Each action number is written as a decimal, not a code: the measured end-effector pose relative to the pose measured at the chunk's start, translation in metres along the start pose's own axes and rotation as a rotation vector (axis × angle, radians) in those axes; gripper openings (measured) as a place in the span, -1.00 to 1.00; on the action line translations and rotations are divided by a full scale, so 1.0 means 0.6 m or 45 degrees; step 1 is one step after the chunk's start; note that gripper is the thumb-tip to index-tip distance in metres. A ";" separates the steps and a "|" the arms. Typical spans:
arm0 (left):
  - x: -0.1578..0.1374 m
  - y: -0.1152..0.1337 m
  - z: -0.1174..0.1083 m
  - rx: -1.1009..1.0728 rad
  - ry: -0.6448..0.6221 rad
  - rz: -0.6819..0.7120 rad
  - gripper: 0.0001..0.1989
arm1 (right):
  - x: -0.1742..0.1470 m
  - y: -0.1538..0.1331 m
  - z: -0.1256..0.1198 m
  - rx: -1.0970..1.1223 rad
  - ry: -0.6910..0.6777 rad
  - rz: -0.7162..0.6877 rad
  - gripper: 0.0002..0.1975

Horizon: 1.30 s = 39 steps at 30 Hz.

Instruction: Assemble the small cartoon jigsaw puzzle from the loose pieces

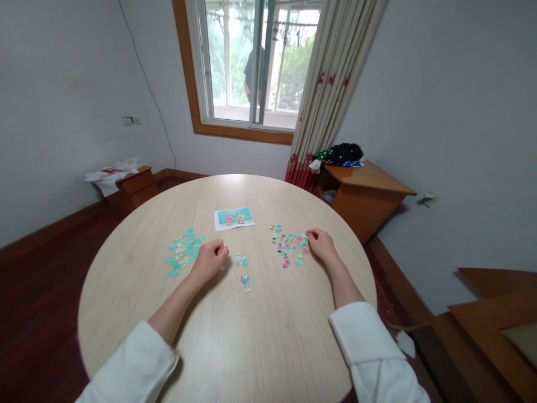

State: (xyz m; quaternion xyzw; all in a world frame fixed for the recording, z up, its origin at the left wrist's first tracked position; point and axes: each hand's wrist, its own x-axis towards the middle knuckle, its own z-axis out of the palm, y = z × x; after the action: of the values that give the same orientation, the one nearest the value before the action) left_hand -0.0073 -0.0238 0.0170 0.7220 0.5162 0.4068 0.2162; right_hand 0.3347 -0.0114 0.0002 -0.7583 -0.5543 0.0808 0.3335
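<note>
My left hand [210, 260] rests on the table as a loose fist, with no piece showing in it. Just left of it lies a spread of mostly teal jigsaw puzzle pieces [183, 253]. At the right edge of a second, multicoloured pile of puzzle pieces [289, 243], my right hand [321, 244] has its thumb and finger pinched together. Whether a piece is between those fingertips is too small to tell. Between the hands sit two small joined clusters, an upper one [241, 259] and a lower one [245, 282]. Behind them lies a printed picture sheet [234, 218] with cartoon figures on teal.
Everything lies on a round pale wood table [268, 341]. A wooden cabinet [369, 182] with dark cloths [344, 153] stands back right, and a small wooden stand [140, 184] back left. Beyond the window [255, 67] a person in dark clothing is partly visible.
</note>
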 end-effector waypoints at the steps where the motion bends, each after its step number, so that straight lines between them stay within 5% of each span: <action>1: 0.000 0.000 0.000 -0.003 -0.002 -0.004 -0.74 | 0.000 0.000 0.000 0.004 -0.004 0.000 -0.72; 39: -0.001 -0.002 0.001 -0.022 -0.026 -0.014 -0.73 | 0.001 0.000 0.002 0.010 -0.020 -0.074 -0.73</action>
State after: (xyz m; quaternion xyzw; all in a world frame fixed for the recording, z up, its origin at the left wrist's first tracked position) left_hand -0.0075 -0.0237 0.0157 0.7214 0.5144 0.4027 0.2299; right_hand 0.3344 -0.0103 -0.0008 -0.7397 -0.5785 0.0792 0.3345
